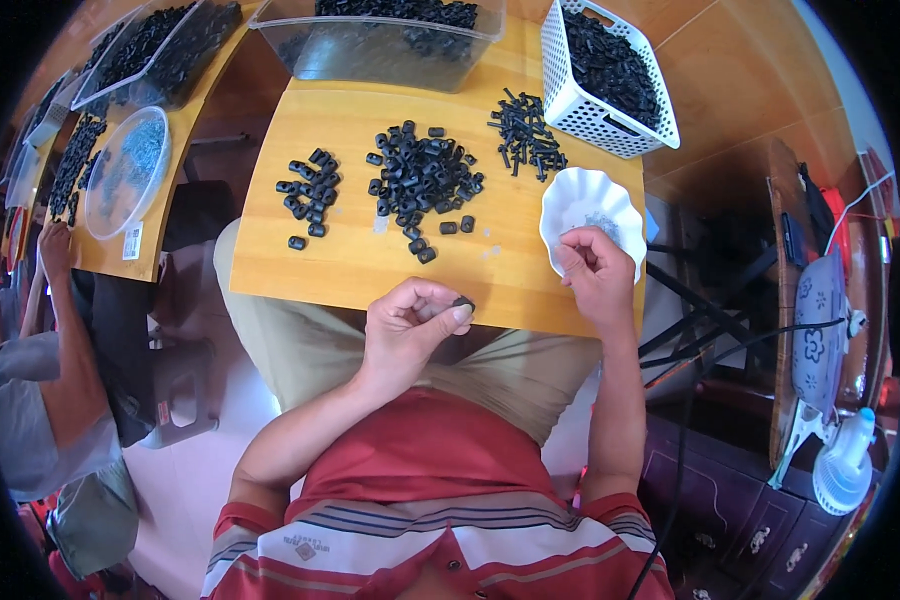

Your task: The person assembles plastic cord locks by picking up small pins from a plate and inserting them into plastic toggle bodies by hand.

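My left hand (407,328) is closed at the table's front edge, pinching a small black plastic part (462,303) between thumb and fingers. Over the near side of a white scalloped bowl (568,195), my right hand (602,270) has its thumb and fingertips pressed together. Whatever those fingertips hold, if anything, is too small to see. Tiny silvery pieces (602,222) lie in the bowl. Beyond my left hand, short black cylindrical parts form a large pile (420,175), with a smaller group (312,190) left of it. Thin black stemmed parts (527,135) lie farther right.
A clear plastic bin (380,62) of black parts stands at the back. A white perforated basket (610,135) of black parts is at the back right. On the left, a co-worker's arm (65,330) reaches to another table (135,250). A small fan (850,465) is clamped at right.
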The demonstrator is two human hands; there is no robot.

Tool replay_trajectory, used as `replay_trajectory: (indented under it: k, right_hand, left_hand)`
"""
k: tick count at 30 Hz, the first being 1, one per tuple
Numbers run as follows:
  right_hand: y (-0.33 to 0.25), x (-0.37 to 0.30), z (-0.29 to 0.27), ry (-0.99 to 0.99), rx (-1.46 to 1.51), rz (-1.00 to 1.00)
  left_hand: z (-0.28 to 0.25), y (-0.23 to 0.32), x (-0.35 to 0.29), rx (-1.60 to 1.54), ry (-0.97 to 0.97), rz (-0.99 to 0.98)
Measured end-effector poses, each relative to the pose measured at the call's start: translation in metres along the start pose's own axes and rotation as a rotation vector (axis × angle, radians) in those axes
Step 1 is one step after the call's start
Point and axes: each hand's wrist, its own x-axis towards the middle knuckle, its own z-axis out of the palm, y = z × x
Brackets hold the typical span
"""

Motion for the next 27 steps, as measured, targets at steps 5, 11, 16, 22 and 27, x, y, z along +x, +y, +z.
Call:
replay_trajectory:
  k: [5, 11, 16, 22, 27]
  right_hand:
    - [-0.021, -0.016, 0.023, -0.111, 0.208, -0.005]
    - [-0.036, -0.032, 0.049, -0.283, 0.495, 0.014]
    - [-0.04, -0.037, 0.063, -0.316, 0.52, -0.026]
    - [-0.04, -0.038, 0.071, -0.305, 0.575, -0.091]
    - [-0.035, -0.042, 0.077, -0.228, 0.336, -0.26]
  left_hand:
    - [0.0, 0.002, -0.001, -0.053, 0.002, -0.005]
    - [0.0, 0.007, -0.001, -0.103, -0.011, -0.052]
    - [-0.008, 0.007, 0.0, -0.161, -0.086, -0.043]
    - [-0.009, 0.007, -0.001, -0.183, -0.085, -0.028]
    - [-0.01, 0.009, -0.002, -0.193, -0.075, -0.035]
